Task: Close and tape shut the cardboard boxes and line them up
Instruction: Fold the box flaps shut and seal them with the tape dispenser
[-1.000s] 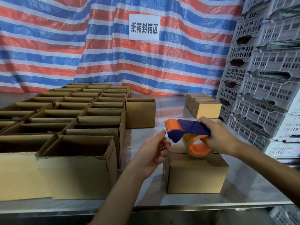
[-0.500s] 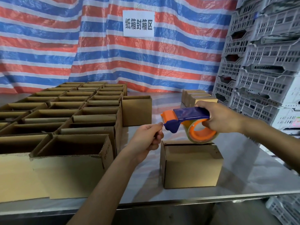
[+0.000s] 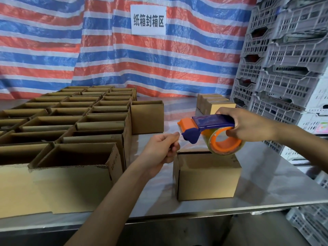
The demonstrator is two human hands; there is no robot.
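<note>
A closed cardboard box (image 3: pixel 207 176) stands near the front edge of the steel table (image 3: pixel 269 176). Just above it my right hand (image 3: pixel 248 125) grips a blue and orange tape dispenser (image 3: pixel 209 129) with a roll of clear tape. My left hand (image 3: pixel 162 150) is to the left of the dispenser's nose, thumb and forefinger pinched together at the clear tape end, which is hard to see. Several open boxes (image 3: pixel 74 157) stand in rows on the left. A short row of closed boxes (image 3: pixel 215 103) sits at the back right.
One open box (image 3: pixel 147 117) stands apart behind the middle. Stacked grey plastic crates (image 3: pixel 287 68) line the right side, more under the table's right end. A striped tarp with a white sign (image 3: pixel 148 19) hangs behind. Bare steel shows right of the closed box.
The dispenser has risen off the closed box and now hangs above it. My left hand has closed into a pinch at the dispenser's nose. The camera has shifted slightly.
</note>
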